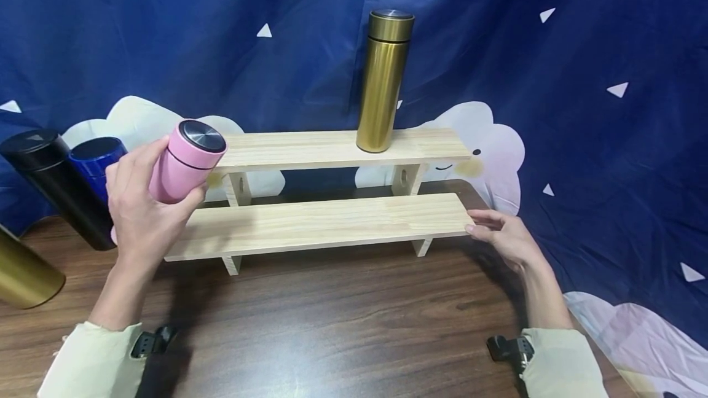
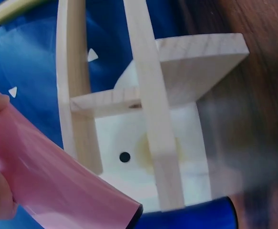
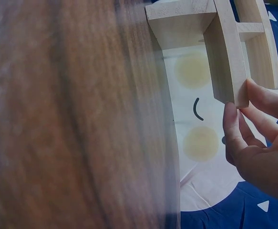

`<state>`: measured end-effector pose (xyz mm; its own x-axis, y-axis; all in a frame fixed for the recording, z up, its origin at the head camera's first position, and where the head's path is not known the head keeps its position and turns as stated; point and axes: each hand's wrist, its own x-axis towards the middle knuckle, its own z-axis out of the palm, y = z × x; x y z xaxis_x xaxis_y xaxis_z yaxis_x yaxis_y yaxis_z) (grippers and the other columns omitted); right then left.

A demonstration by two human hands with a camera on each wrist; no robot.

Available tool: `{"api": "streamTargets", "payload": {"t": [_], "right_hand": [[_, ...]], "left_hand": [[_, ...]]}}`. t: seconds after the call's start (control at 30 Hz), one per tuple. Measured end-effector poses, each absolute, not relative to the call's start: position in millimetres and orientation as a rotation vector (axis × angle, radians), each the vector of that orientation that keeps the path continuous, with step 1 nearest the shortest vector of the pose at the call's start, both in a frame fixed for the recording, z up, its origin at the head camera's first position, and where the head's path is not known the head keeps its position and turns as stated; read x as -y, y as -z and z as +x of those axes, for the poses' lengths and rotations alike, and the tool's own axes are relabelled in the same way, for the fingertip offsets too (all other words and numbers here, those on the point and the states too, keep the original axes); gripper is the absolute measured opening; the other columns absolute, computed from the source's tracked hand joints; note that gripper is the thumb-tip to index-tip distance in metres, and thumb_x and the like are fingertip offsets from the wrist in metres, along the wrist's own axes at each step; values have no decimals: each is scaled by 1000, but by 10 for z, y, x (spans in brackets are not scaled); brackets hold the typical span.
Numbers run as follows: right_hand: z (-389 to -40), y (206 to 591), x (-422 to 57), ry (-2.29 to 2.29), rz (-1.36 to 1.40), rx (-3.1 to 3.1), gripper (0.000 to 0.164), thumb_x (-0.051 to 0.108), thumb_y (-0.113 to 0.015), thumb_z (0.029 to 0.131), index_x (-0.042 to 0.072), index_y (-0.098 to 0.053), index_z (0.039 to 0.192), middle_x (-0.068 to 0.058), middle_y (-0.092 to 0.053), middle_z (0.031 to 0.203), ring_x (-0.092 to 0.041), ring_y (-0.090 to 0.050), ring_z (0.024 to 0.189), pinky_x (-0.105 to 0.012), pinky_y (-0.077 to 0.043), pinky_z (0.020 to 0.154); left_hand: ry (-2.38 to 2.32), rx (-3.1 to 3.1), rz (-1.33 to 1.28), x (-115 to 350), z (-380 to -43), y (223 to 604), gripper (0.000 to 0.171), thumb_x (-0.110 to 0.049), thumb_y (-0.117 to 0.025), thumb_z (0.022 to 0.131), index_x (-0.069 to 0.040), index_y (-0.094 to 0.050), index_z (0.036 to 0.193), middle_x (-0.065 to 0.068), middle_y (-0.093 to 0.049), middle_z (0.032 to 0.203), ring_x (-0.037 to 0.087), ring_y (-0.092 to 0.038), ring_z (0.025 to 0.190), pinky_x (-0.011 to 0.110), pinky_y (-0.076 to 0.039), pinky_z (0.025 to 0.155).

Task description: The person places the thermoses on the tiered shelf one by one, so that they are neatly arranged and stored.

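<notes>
Pink bottle: sat in left hand, near left end of lower board, well apart from right hand.
Lid: faced up, rightward.
Long axis: slanted.
Left hand: curled round pink bottle.
Right hand: pinched board's right end.

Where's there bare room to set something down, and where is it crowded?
Free: the table in front of the lower shelf, that shelf between left hand and right hand, and the upper shelf either side of its gold bottle. Crowded: the table's left end, with black bottle, blue bottle and gold cylinder near the left hand's pink bottle.
</notes>
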<state>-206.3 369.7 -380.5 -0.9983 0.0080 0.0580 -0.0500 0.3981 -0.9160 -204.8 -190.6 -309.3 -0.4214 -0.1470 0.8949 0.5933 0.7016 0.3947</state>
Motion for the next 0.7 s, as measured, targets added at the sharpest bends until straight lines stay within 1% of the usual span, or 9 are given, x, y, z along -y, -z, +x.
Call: {"api": "streamTargets", "payload": {"t": [0.23, 0.37, 0.53, 0.7], "right_hand": [[-2055, 3813, -3698, -1688, 29, 2589, 53, 6, -69, 94, -18, -49, 137, -6, -70, 112, 1, -63, 90, -18, -52, 81], [-2063, 3806, -3692, -1690, 25, 2592, 54, 6, -70, 94, -18, -49, 137, -7, -71, 111, 1, -64, 89, -18, -52, 80], [-2073, 3798, -3689, -1668, 19, 2607, 54, 7, -70, 94, -17, -50, 137, -11, -71, 113, 1, -63, 90, -18, -51, 80], [-2072, 3802, -3692, -1660, 17, 2612, 53, 7, -70, 94, -17, -50, 137, -12, -70, 114, 1, -63, 90, -18, -51, 81]], "left_hand": [[858, 1826, -391, 1756, -2143, 3019, 64, -30, -78, 72, -9, -66, 132, 19, -65, 127, 41, -52, 115, 37, -29, 94], [862, 1843, -413, 1659, -2174, 2948, 64, -27, -79, 73, -12, -66, 133, 18, -64, 127, 41, -51, 115, 39, -31, 94], [868, 1850, -461, 1496, -2210, 2846, 66, -21, -83, 69, -12, -66, 133, 19, -64, 126, 42, -50, 112, 42, -32, 92], [846, 1870, -506, 1307, -2251, 2730, 67, -17, -85, 67, -14, -67, 132, 19, -64, 124, 42, -50, 110, 46, -32, 91]]}}
